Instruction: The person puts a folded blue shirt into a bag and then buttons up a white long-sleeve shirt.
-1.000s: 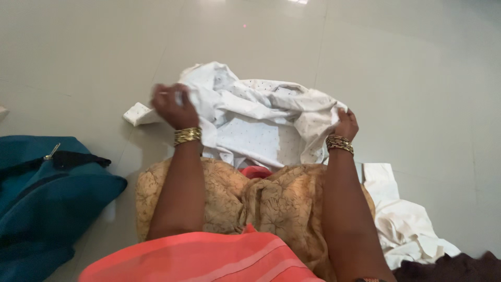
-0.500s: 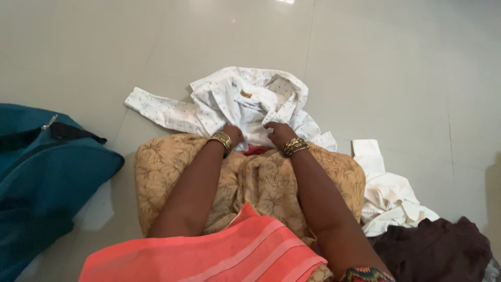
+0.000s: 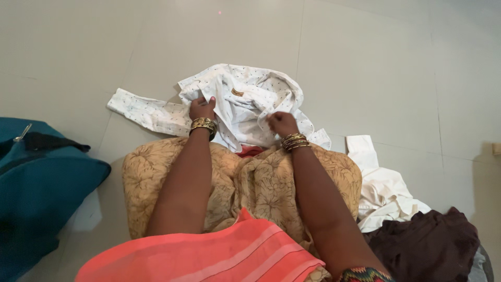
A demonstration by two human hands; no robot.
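Note:
A white shirt with small dark dots [image 3: 245, 104] lies crumpled on the tiled floor in front of my knees, one sleeve stretched out to the left. My left hand [image 3: 202, 108] grips the shirt's fabric near the collar on the left side. My right hand [image 3: 281, 123] pinches the fabric at the shirt's front, a little to the right. Both wrists wear gold bangles. My lap is covered by tan patterned cloth [image 3: 261, 183] and a coral striped cloth [image 3: 209, 258].
A teal bag [image 3: 36, 188] sits on the floor at the left. A cream-white garment [image 3: 383, 190] and a dark brown garment [image 3: 428, 250] lie heaped at the right. Pale floor tiles [image 3: 365, 62] stretch beyond the shirt.
The shirt was held up in the air a second ago and now lies on the floor. My hands came together near my knees, then the left moved up to the collar area.

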